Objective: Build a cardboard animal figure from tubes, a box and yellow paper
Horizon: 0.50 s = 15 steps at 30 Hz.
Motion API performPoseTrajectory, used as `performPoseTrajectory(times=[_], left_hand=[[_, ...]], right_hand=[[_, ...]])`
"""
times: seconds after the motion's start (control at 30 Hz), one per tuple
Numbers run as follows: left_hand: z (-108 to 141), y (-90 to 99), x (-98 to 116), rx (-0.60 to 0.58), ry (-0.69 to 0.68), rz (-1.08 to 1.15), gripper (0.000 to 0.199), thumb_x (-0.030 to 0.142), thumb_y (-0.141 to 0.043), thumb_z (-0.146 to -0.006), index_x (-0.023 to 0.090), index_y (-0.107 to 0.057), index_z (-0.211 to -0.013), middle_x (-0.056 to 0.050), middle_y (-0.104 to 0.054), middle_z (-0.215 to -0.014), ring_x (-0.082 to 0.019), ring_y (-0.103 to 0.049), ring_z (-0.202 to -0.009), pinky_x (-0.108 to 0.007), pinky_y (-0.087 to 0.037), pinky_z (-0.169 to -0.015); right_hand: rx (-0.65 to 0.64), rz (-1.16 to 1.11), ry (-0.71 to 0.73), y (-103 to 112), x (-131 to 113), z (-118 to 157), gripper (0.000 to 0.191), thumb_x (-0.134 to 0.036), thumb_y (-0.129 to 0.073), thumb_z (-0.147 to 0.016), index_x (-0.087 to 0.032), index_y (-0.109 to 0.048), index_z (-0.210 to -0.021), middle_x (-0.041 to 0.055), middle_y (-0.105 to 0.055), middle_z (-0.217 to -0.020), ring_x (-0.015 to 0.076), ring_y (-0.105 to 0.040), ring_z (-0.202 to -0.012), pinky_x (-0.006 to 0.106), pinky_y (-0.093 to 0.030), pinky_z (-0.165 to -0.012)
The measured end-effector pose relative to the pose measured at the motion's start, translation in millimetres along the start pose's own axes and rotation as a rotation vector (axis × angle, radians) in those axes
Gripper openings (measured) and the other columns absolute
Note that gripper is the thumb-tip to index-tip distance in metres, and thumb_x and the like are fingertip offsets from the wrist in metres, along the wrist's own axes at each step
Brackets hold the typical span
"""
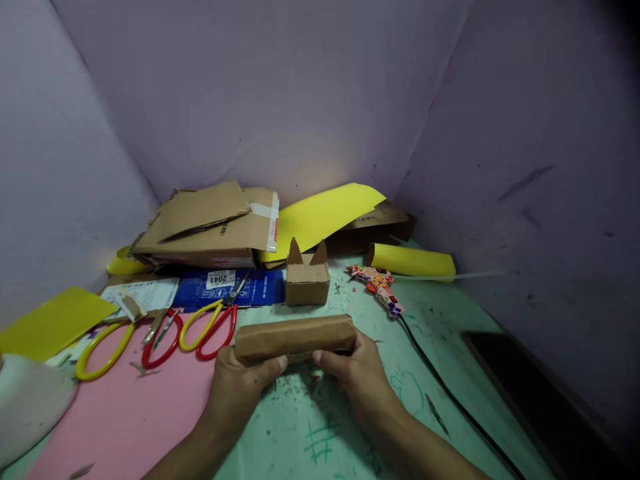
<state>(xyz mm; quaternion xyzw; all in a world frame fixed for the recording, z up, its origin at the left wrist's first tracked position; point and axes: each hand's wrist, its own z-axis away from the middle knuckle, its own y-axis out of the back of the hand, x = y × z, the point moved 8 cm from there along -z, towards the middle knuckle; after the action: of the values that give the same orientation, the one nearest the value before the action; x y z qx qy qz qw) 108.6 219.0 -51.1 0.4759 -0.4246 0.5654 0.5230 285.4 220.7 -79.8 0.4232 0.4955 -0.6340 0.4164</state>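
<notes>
Cardboard piece (294, 335), folded lengthwise, lies in the head view between left fingers (276, 366) and right fingers (327, 361). Both sets of fingers are clamped on it, one at each end; the thumbs bear on the near lower edge, tips apart. The remaining fingers are largely hidden by the cardboard. Whether the piece rests on the bench (280, 447) or is held just above it cannot be told.

Step in hand, as judged: firming the fold. Recommended practice is equal pressure from both thumbs, worked outward from the middle, so that the crease runs straight and neither end twists. Gripping hard at the ends alone could buckle the corners. The underside between the thumb tips is too dark to assess and merits a check.

Surroundings: an eared box (307, 283) stands upright just beyond the fingers; a forward push could knock it. Farther out, beyond the right fingers and to their right, lies a glue gun (377, 287); its heat cannot be judged, so knuckles are best kept clear of its tip. Scissors (232, 299) lie beyond the left fingers, blades pointing away.
</notes>
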Motion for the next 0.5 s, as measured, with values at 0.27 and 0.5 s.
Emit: performPoseTrajectory(times=[0.27, 0.5], left_hand=[[1.2, -1.5, 5.7, 0.037, 0.041, -0.019, 0.027, 0.018, -0.075, -0.046, 0.013, -0.072, -0.073, -0.001, -0.072, -0.062, -0.018, -0.062, -0.061, -0.026, -0.05, -0.057], [-3.4, 0.1, 3.4, -0.01, -0.054, -0.052, 0.028, 0.023, -0.076, -0.053, 0.014, -0.073, -0.079, -0.004, -0.076, -0.076, -0.023, -0.068, -0.073, -0.03, -0.054, -0.067]], right_hand=[[0.077, 0.052, 0.008, 4.8, -1.1, 2.9, 0.018, -0.012, -0.069, -0.051, -0.016, -0.057, -0.065, -0.0027, -0.055, -0.053, 0.0108, -0.045, -0.05, 0.023, -0.035, -0.045], [0.029, 0.044, -0.041, 0.3, -3.9, -0.8, 0.021, -0.013, -0.071, -0.05, -0.017, -0.058, -0.066, -0.008, -0.044, -0.047, 0.006, -0.034, -0.042, 0.021, -0.029, -0.041]])
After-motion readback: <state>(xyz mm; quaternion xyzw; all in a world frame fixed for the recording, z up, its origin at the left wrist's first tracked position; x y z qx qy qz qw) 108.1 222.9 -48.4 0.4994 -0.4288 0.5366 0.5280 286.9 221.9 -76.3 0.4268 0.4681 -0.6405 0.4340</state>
